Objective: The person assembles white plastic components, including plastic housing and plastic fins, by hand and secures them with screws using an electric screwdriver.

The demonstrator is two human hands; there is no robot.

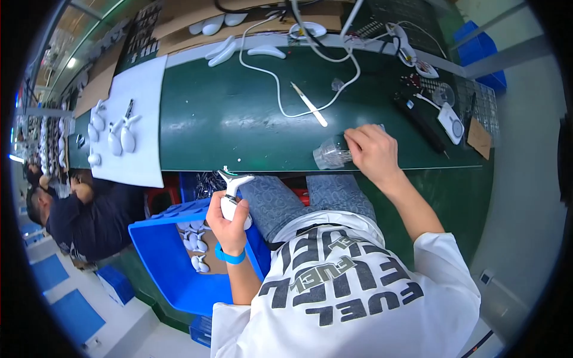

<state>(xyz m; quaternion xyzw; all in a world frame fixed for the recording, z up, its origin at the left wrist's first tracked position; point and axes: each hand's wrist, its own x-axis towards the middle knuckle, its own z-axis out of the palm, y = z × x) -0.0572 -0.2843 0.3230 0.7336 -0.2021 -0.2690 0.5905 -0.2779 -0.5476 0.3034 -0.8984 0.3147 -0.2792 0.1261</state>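
Observation:
My left hand (228,222) is closed round the handle of a white Y-shaped handheld device (234,182), held upright just off the table's front edge. Its forked head points away from me, and a thin greenish line shows along the top of the fork. Over the table's near edge, my right hand (375,151) has its fingers drawn together beside a small clear plastic container (329,156) with thin metal pieces in it. Whatever lies between those fingertips is too small to make out. A white tweezer-like tool (310,106) lies on the green table (221,113) beyond.
At left, several white devices (126,138) rest on a white foam sheet (152,107). A blue bin (173,292) with more devices stands beside my left arm. A black electric screwdriver (421,122) and a white round-faced gadget (450,123) lie at right. A white cable (276,80) loops across the table. Another person (89,215) sits at left.

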